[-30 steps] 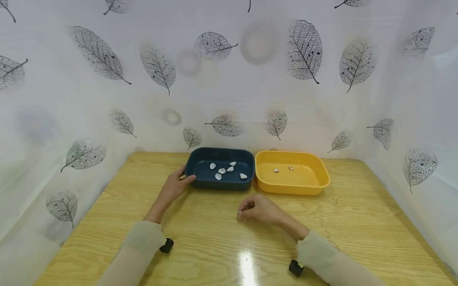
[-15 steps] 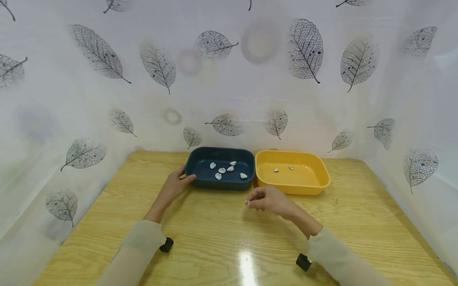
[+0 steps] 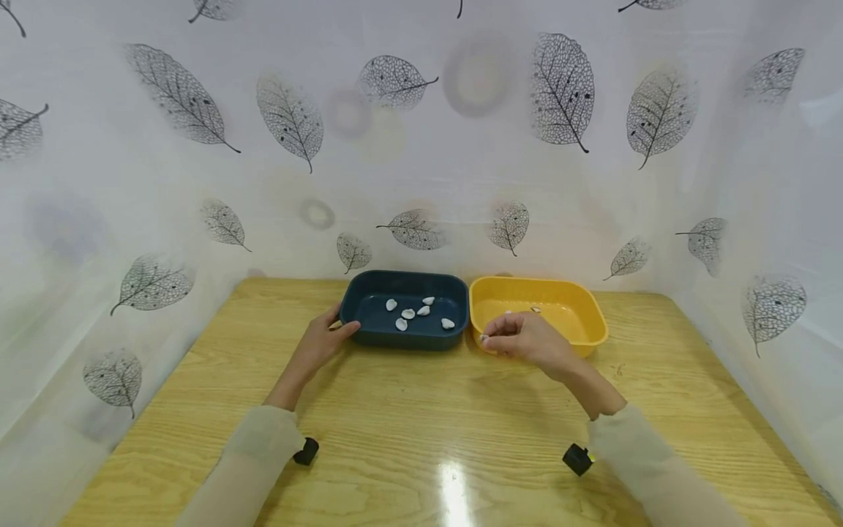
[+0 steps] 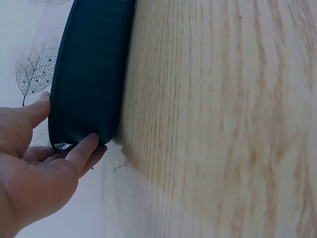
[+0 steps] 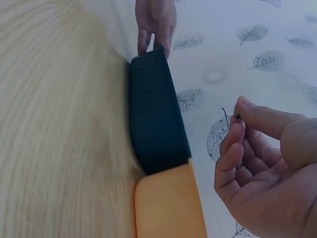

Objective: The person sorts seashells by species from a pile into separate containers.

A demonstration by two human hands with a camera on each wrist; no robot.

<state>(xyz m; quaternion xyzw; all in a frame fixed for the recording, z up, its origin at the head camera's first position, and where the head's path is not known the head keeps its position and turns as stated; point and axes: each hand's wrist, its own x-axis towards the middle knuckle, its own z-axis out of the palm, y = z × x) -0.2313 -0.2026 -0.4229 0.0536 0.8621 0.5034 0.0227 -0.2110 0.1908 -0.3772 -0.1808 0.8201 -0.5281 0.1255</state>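
My left hand [image 3: 320, 341] holds the left end of the dark blue tray [image 3: 402, 341], thumb at its rim and fingers against its outer wall in the left wrist view. Inside that tray lie several white shells [image 3: 408, 314]. Above the front rim of the yellow tray [image 3: 589, 333], my right hand [image 3: 530, 338] pinches a small whitish shell [image 3: 484, 337] between thumb and fingertips, which mostly hide it. Past this hand, a small shell [image 3: 536, 309] lies on the yellow tray's floor; another, farther left, is partly covered by the hand.
Both trays stand side by side at the back of the wooden table [image 3: 395, 432], close to a pale curtain [image 3: 421, 146] printed with leaves. The curtain also runs along both sides. A light reflection [image 3: 453, 490] shows near the front.
My right hand has moved up and to the right with the small shell, from over the table to the yellow tray's front rim. My left hand stays at the dark blue tray.
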